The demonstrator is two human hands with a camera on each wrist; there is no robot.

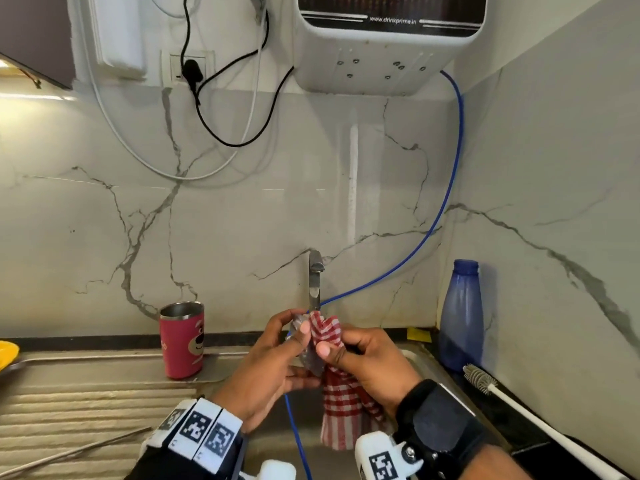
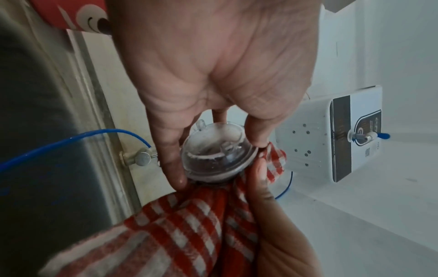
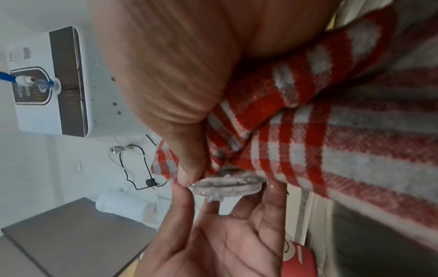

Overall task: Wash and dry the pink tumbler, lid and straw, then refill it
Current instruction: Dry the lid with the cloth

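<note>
Fingertips of my left hand [image 2: 213, 61] pinch the clear lid [image 2: 217, 153] by its rim; light, wet, probably slippery, while my right hand [image 1: 370, 362] presses the checked cloth [image 2: 180, 221] in

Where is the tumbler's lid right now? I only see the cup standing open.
The lid is held over the sink in the left hand, right of the pink tumbler, while the right hand presses the checked cloth against it.

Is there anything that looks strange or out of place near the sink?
One thing: a thin blue tube runs loose from the wall purifier down past the tap and into the sink, between both hands. Nothing looks spilled or broken.
</note>
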